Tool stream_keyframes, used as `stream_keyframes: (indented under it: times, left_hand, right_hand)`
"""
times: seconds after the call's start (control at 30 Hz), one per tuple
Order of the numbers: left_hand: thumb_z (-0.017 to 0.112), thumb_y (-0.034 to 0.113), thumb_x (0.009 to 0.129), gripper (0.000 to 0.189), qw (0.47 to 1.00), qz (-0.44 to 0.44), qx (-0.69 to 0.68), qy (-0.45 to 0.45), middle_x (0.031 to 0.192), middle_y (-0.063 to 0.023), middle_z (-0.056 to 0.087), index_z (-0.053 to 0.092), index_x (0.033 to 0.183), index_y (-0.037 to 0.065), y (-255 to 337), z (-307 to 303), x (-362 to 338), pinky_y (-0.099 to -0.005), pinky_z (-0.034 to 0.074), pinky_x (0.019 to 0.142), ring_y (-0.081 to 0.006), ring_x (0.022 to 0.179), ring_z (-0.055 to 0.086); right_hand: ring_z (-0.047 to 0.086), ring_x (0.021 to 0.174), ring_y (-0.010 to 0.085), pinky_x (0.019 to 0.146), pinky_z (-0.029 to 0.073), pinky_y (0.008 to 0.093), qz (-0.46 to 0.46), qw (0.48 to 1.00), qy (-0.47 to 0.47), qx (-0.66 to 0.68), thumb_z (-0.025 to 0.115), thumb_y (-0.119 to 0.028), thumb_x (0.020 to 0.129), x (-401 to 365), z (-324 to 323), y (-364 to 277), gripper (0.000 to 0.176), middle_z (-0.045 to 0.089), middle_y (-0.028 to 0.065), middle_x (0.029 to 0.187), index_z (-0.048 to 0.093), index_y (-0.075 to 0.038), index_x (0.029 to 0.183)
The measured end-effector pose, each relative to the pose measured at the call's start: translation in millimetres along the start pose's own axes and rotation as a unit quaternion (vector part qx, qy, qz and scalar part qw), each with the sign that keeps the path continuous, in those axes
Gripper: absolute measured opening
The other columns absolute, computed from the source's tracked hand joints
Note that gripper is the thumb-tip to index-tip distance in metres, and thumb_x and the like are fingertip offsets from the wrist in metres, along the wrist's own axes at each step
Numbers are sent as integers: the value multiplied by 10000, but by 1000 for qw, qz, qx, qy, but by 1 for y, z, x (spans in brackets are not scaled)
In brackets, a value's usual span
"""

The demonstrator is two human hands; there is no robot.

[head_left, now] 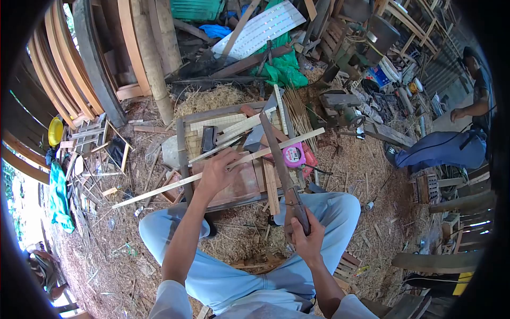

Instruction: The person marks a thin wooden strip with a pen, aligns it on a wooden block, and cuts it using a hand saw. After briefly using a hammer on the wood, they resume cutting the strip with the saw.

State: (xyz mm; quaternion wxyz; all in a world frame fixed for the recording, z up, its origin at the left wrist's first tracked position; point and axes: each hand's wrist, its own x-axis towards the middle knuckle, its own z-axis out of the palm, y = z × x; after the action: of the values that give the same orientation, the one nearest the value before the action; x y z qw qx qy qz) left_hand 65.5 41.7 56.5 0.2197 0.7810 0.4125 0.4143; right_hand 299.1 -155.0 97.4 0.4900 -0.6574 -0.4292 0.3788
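My left hand (217,171) is closed on a long thin wooden strip (159,190), which lies slantwise across the low work table (182,154). In my right hand (308,234) is the dark handle of a long saw (277,154); its blade points up and away, crossing the strip near the strip's right part. A pink tape measure (293,154) sits just right of the blade. Beyond the strip, a dark block (209,139), a grey block (254,139) and several wooden pieces rest on the table.
A seated person (451,146) is at the right. Curved wooden frames (69,64) stand at the upper left, near a yellow bowl (55,131). Green plastic (284,69) and scrap wood lie beyond the table. Shavings cover the ground (372,212).
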Motion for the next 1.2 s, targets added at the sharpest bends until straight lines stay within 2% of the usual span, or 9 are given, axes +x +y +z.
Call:
stream_keyframes:
  times: [0.2, 0.27, 0.3, 0.33, 0.47, 0.57, 0.73, 1.07, 1.2]
  left_hand:
    - [785, 147, 863, 223, 999, 12, -50, -18, 1005, -152, 738, 742, 1027, 1, 0, 7, -1, -371, 577, 654, -312, 807, 713]
    - [778, 150, 873, 224, 999, 6, -42, -24, 1010, -161, 744, 748, 1036, -1, 0, 6, -3, -366, 583, 659, -308, 812, 717]
    - [781, 142, 869, 238, 998, -21, -39, -42, 1009, -165, 748, 750, 1056, -2, 2, 5, -3, -373, 577, 718, -321, 855, 723]
    - [783, 133, 865, 253, 997, -47, -35, -59, 1008, -168, 752, 751, 1076, -3, 2, 4, -3, -379, 570, 776, -333, 898, 729]
    - [790, 141, 861, 255, 994, -60, -33, -90, 1010, -170, 753, 753, 1068, -5, 3, 3, -3, -389, 570, 779, -344, 893, 726]
    - [813, 126, 825, 270, 999, -7, 9, -42, 1018, -161, 745, 748, 1058, 5, 2, 6, -6, -398, 566, 797, -352, 917, 714]
    - [825, 121, 750, 325, 999, 4, 22, -45, 1045, -99, 711, 696, 1041, 55, -3, 8, -4, -423, 556, 812, -341, 968, 680]
    - [817, 148, 771, 305, 998, -3, 31, -62, 1052, -100, 679, 698, 1039, 66, -7, 20, -14, -442, 547, 817, -341, 984, 669]
    - [801, 156, 806, 253, 995, -10, 46, -85, 993, -112, 663, 721, 1020, 46, -6, 19, -17, -434, 539, 805, -348, 950, 659]
  right_hand:
    - [583, 611, 54, 555, 469, 241, -6, 999, 1, -32, 688, -109, 935, 0, -3, 3, 428, 677, 33, 754, 605, 95, 1302]
    - [482, 518, 35, 457, 378, 229, -43, 998, 0, -39, 669, -113, 967, 1, -1, 5, 424, 594, -21, 713, 587, 57, 1347]
    - [482, 518, 35, 457, 378, 229, -42, 998, -1, -38, 669, -113, 967, 1, -1, 6, 424, 594, -21, 713, 587, 57, 1347]
    - [486, 523, 35, 462, 386, 232, -47, 998, -2, -43, 666, -111, 966, 2, -1, 6, 425, 597, -20, 714, 586, 59, 1347]
    - [494, 535, 38, 481, 411, 240, -54, 995, 2, -85, 661, -107, 962, -1, -1, 9, 427, 608, -13, 714, 585, 66, 1345]
    - [528, 593, 37, 558, 450, 234, -67, 990, 21, -121, 707, -128, 926, -3, 2, 11, 450, 668, 42, 730, 608, 73, 1316]
    - [536, 601, 53, 567, 461, 257, -2, 997, 8, -80, 710, -152, 930, -11, -1, 24, 454, 664, 65, 725, 611, 66, 1316]
    - [568, 612, 65, 574, 480, 274, 22, 996, 4, -91, 701, -157, 931, -13, -4, 35, 446, 681, 103, 751, 615, 65, 1309]
    - [570, 618, 64, 575, 480, 272, 35, 996, -3, -81, 699, -146, 931, -12, -2, 34, 446, 681, 104, 751, 611, 59, 1318]
